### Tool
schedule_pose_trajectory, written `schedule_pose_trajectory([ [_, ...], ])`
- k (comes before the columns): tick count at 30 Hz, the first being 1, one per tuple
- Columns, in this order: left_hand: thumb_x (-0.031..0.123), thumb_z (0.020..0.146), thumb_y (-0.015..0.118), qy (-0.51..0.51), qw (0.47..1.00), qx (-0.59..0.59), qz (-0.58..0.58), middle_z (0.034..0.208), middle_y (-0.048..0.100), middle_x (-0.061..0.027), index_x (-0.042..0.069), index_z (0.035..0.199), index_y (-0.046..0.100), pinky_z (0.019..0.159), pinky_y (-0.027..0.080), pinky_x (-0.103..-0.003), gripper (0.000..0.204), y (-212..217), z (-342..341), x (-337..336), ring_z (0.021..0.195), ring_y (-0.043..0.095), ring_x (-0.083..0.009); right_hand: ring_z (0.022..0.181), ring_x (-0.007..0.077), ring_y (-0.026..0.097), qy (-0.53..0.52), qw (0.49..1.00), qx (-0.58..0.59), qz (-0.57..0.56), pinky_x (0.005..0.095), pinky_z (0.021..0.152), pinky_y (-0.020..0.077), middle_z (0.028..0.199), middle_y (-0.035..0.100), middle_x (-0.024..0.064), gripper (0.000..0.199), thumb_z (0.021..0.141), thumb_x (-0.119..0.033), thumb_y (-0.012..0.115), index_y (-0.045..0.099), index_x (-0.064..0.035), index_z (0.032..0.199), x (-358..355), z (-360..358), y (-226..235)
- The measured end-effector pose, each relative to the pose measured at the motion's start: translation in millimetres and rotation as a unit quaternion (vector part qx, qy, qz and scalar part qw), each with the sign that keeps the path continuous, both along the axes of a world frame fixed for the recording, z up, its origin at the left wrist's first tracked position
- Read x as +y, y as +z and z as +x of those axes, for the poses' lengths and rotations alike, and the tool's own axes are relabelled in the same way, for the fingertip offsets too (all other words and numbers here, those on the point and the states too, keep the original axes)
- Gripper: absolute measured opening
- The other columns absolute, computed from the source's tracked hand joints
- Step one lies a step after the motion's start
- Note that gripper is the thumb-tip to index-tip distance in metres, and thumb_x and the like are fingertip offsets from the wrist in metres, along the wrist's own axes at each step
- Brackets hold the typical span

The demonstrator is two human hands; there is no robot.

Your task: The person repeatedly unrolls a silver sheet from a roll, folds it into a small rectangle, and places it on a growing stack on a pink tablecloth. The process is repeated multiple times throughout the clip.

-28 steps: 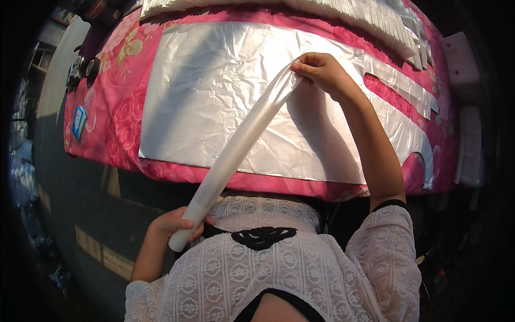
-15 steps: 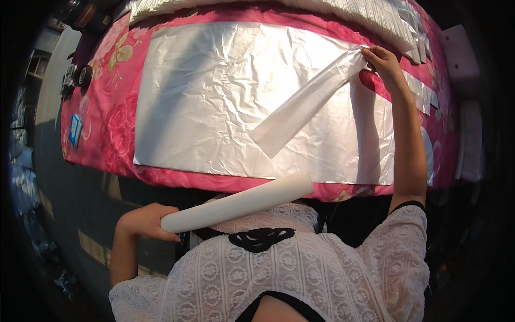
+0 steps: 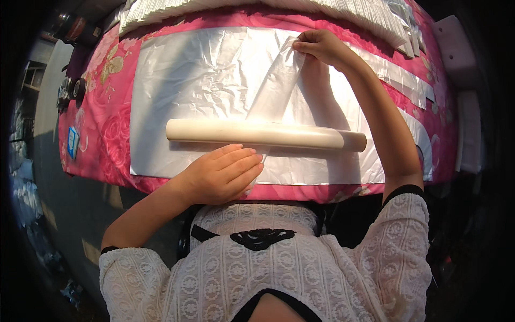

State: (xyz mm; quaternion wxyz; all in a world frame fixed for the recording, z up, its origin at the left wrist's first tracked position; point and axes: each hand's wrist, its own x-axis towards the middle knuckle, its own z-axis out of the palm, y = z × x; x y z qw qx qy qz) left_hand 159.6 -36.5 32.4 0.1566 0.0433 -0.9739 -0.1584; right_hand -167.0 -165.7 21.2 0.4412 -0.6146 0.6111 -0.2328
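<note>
Roll [image 3: 257, 134] has come up from table edge, now lying across the silver sheet [image 3: 182, 70]. Left hand [image 3: 225, 174] is resting flat, fingers extended, just beside the roll, gripping nothing. Right hand [image 3: 319, 47] is pinching the clear bag [image 3: 276, 88] at its far end.

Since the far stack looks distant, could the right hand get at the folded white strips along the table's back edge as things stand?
Probably yes, once freed: the right hand pinches a clear plastic bag just short of the folded white strips, with nothing between them.
</note>
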Motion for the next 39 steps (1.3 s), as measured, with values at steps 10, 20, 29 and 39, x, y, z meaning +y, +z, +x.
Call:
schedule_pose_trajectory([
  [10, 0.054, 0.076, 0.055, 0.024, 0.984, -0.178, 0.009, 0.142, 0.032, -0.0136, 0.002, 0.134, 0.036, 0.108, 0.017, -0.047, 0.080, -25.2, 1.1, 44.9, 0.134, 0.026, -0.0262, 0.083, 0.0136, 0.057, -0.129, 0.990, -0.052, -0.021, 0.0263, 0.077, 0.0467, 0.096, 0.060, 0.0075, 0.041, 0.085, -0.023, 0.062, 0.053, -0.0038, 0.120, 12.7, -4.4, 21.6],
  [20, 0.053, 0.076, 0.056, 0.104, 0.984, -0.145, 0.014, 0.139, 0.037, -0.0162, 0.003, 0.129, 0.043, 0.104, 0.024, -0.048, 0.075, -31.2, -10.8, 72.1, 0.130, 0.033, -0.0289, 0.102, 0.0293, 0.052, 0.094, 0.930, 0.243, -0.258, 0.0390, 0.089, 0.0426, 0.119, 0.052, 0.0108, 0.059, 0.071, -0.002, 0.065, 0.049, -0.0150, 0.126, 188.9, 78.4, 15.0],
  [29, 0.044, 0.074, 0.063, 0.022, 0.990, -0.118, 0.080, 0.140, 0.033, -0.0174, 0.000, 0.129, 0.039, 0.107, 0.021, -0.046, 0.075, -7.8, -8.7, 43.1, 0.131, 0.030, -0.0298, 0.095, 0.0277, 0.058, -0.186, 0.931, 0.224, -0.220, 0.0347, 0.077, 0.0490, 0.110, 0.059, 0.0104, 0.051, 0.076, 0.000, 0.061, 0.053, -0.0147, 0.124, 177.4, -40.4, 18.6],
  [39, 0.018, 0.082, 0.046, 0.119, 0.980, -0.119, -0.104, 0.135, 0.043, -0.0135, 0.003, 0.125, 0.046, 0.101, 0.033, -0.042, 0.045, -40.9, -22.9, 86.0, 0.125, 0.042, -0.0256, 0.108, 0.0258, 0.051, 0.133, 0.924, 0.233, -0.272, 0.0464, 0.101, 0.0317, 0.115, 0.056, 0.0057, 0.054, 0.072, -0.004, 0.064, 0.054, -0.0187, 0.122, 168.5, 47.4, 19.7],
])
